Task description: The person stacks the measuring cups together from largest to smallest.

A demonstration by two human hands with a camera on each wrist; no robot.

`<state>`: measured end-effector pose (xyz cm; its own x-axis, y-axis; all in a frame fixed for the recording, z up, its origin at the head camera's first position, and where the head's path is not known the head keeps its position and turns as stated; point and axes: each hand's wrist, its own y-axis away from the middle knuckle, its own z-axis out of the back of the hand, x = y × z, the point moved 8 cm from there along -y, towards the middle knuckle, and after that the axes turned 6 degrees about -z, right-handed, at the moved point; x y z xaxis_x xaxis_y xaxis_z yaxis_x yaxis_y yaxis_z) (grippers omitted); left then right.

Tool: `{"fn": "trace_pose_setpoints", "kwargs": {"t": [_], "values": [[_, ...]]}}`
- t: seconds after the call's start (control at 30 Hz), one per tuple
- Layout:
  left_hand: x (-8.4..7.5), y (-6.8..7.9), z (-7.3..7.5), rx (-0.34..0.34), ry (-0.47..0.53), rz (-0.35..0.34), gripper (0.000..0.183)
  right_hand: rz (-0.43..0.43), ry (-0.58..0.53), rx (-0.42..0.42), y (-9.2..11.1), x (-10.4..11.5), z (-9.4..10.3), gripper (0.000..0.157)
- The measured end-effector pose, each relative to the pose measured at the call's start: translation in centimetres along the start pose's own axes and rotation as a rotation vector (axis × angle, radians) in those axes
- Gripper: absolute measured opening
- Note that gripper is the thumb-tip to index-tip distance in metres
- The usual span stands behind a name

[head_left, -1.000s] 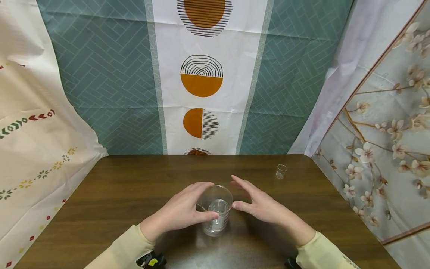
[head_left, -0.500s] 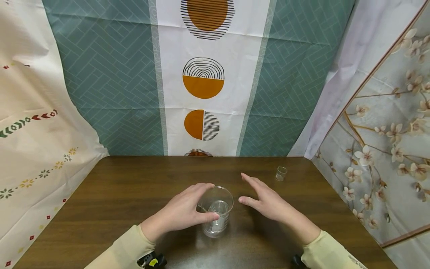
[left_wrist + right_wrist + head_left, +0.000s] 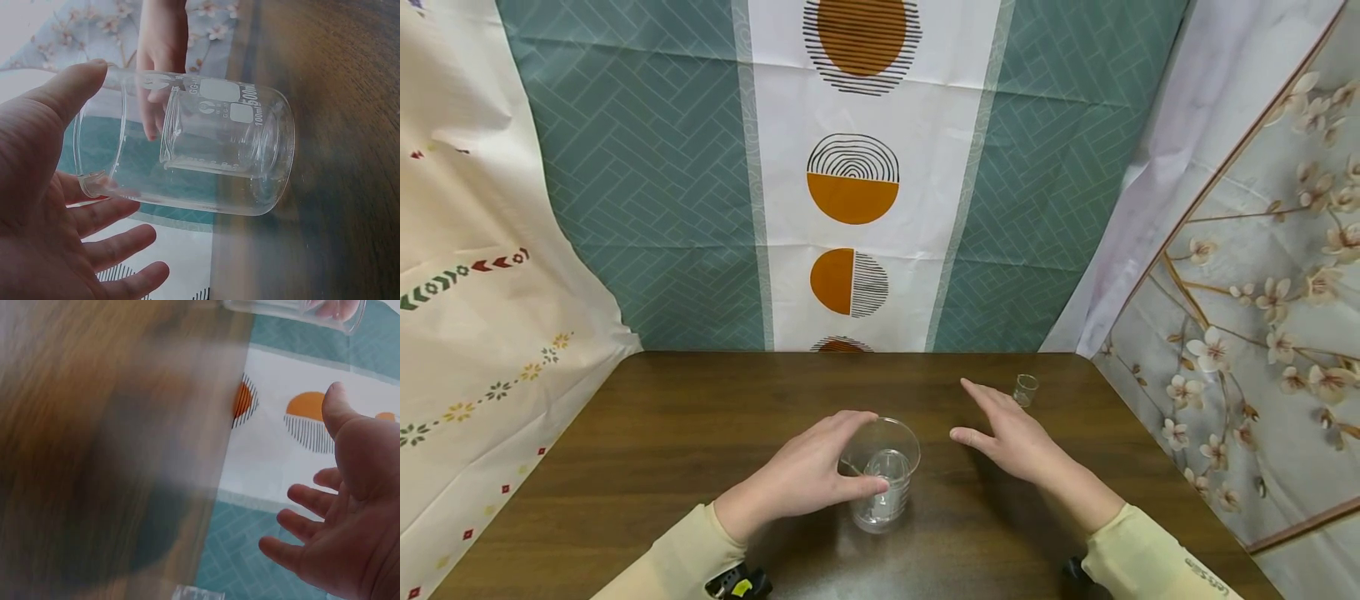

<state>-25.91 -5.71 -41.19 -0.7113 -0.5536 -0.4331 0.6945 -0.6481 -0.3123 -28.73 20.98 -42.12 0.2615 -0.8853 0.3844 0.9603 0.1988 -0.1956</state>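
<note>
A large clear glass beaker (image 3: 882, 521) marked 500ml stands upright on the brown table. Nested inside it is a smaller beaker (image 3: 212, 140) marked 100ml. My left hand (image 3: 805, 471) holds the large beaker by its rim, thumb on the near side and index finger on the far side. In the left wrist view the other fingers (image 3: 122, 244) spread loosely beside the glass. My right hand (image 3: 1015, 437) hovers over the table to the right, fingers extended and thumb apart, holding nothing. Just beyond its knuckles stands a tiny clear glass beaker (image 3: 1026, 390).
The wooden table (image 3: 700, 400) ends at a teal and white patterned curtain (image 3: 857, 233) behind. A cream cloth (image 3: 497, 333) hangs along the left side, and a floral cloth (image 3: 1247, 350) along the right.
My right hand has moved away from the large beaker, to the right and slightly forward, nearer the tiny beaker. The left hand and the nested beakers have stayed in place.
</note>
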Motion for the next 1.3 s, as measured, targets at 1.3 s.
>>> {"fn": "trace_pose_setpoints", "kwargs": {"t": [1.3], "values": [[0.2,0.1,-0.2,0.022,0.006,0.009,0.094,-0.168,0.225,-0.049,-3.0,-8.7,2.8,0.091]]}}
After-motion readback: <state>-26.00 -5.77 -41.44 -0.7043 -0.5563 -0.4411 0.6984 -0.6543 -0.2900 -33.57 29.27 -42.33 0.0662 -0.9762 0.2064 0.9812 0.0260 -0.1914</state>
